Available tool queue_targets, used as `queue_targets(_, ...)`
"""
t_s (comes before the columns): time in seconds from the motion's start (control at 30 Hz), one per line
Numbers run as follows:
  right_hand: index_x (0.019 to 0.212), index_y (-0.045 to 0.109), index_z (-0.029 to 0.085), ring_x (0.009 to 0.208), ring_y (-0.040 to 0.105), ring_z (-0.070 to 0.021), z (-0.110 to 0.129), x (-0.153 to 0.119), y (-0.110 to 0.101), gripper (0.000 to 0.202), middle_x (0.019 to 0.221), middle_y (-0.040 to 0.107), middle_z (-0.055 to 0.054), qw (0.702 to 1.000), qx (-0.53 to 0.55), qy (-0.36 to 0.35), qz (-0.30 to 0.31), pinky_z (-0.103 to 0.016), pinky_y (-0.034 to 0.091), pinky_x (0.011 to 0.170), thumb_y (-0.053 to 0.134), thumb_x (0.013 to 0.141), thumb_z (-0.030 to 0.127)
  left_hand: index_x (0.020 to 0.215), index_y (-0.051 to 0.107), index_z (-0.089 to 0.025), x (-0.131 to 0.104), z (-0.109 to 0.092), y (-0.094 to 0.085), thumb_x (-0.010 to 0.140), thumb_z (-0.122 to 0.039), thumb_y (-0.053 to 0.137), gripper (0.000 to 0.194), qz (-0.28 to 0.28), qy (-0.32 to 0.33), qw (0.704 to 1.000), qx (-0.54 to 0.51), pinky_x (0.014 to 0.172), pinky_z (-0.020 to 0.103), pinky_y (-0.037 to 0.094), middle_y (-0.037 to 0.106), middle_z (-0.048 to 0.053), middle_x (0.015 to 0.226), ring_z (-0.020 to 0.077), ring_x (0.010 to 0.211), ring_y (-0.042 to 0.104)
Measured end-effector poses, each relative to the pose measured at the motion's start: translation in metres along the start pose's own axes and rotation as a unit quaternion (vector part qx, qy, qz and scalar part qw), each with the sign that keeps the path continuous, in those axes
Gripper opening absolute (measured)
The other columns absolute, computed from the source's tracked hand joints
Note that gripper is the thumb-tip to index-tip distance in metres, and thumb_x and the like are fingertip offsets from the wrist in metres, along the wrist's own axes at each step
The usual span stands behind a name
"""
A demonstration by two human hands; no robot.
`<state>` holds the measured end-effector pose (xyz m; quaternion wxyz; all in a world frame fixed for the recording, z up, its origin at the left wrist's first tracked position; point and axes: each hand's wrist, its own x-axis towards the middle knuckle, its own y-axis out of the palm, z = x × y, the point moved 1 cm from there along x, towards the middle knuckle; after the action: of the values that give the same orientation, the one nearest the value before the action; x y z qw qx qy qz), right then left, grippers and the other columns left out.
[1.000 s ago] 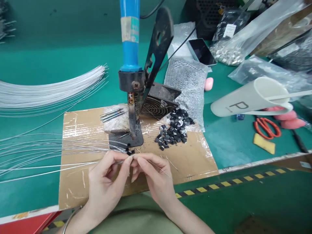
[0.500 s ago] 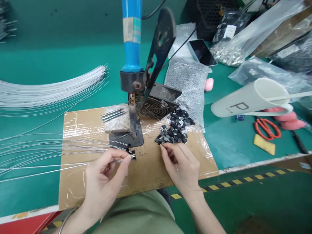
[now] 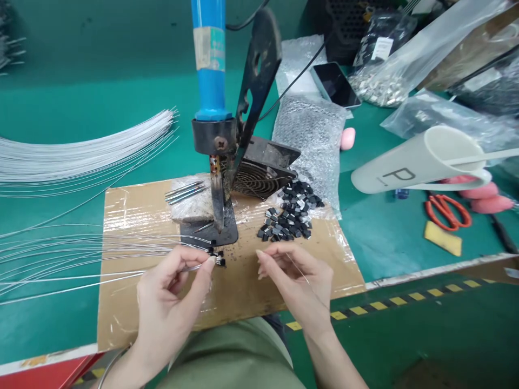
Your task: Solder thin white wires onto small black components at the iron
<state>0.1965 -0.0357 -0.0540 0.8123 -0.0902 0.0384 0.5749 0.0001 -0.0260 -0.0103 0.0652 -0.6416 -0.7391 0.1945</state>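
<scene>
My left hand (image 3: 174, 292) is closed in a pinch on a thin white wire (image 3: 190, 267), beside several wire ends with small black connectors (image 3: 219, 258) on the cardboard (image 3: 243, 294). My right hand (image 3: 298, 278) is also pinched, just below a pile of small black connector pieces (image 3: 290, 221) and apart from it. What lies between its fingertips is too small to make out. A fine thread-like strand crosses that hand. Ahead of both hands, a blue-handled soldering iron (image 3: 211, 92) points down in a black metal stand (image 3: 259, 70).
A small black fan (image 3: 259, 178) sits behind the iron. White wires (image 3: 81, 154) lie in a bundle at left. Bubble wrap (image 3: 308, 135), a phone (image 3: 335, 84), a white mug (image 3: 409, 162), red-handled scissors (image 3: 448, 212) and a yellow sponge (image 3: 443, 239) are at right.
My right hand has drawn back from the connector pile, down and slightly left. My left hand stays pinched on the wire, nearly still. The view has shifted a little.
</scene>
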Motion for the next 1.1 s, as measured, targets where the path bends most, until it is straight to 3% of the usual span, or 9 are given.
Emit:
queue_targets(0.27, 0.091, 0.084, 0.024, 0.052, 0.066, -0.0118, 0.013, -0.003, 0.018, 0.005, 0.071, 0.074, 0.0, 0.993, 0.095, -0.002, 0.067, -0.022, 0.059, 0.048, 0.081, 0.093, 0.027, 0.083, 0.074, -0.021, 0.004, -0.004, -0.002, 0.09, -0.027, 0.076, 0.009, 0.011, -0.001, 1.0, 0.001, 0.052, 0.022, 0.042, 0.071, -0.001, 0.073, 0.0119, 0.06, 0.057)
queue_targets(0.47, 0.095, 0.086, 0.024, 0.054, 0.068, -0.0124, 0.021, -0.003, 0.029, 0.006, 0.073, 0.075, -0.001, 0.983, 0.159, 0.026, 0.093, -0.022, 0.062, 0.049, 0.081, 0.093, 0.027, 0.082, 0.076, -0.022, 0.003, -0.014, 0.002, 0.09, -0.022, 0.075, 0.009, 0.013, -0.013, 0.998, -0.059, 0.065, 0.022, 0.052, 0.08, 0.002, 0.091, 0.0148, 0.08, 0.071)
queue_targets(0.77, 0.095, 0.087, 0.024, 0.052, 0.063, -0.0114, 0.021, -0.005, 0.035, 0.009, 0.073, 0.074, -0.001, 0.981, 0.155, 0.023, 0.113, -0.022, 0.057, 0.047, 0.081, 0.093, 0.031, 0.082, 0.076, -0.021, 0.006, -0.016, 0.0, 0.091, -0.023, 0.076, 0.009, 0.037, -0.015, 0.997, -0.063, 0.071, 0.024, 0.059, 0.081, 0.004, 0.095, 0.0174, 0.083, 0.075)
queue_targets(1.1, 0.098, 0.09, 0.028, 0.052, 0.062, -0.0098, 0.024, -0.005, 0.039, 0.01, 0.076, 0.075, -0.002, 0.975, 0.171, 0.035, 0.136, -0.02, 0.057, 0.046, 0.081, 0.093, 0.027, 0.081, 0.078, -0.024, 0.007, -0.016, -0.001, 0.089, -0.016, 0.075, 0.011, 0.068, -0.018, 0.994, -0.087, 0.07, 0.019, 0.057, 0.081, 0.0, 0.094, 0.0137, 0.081, 0.074)
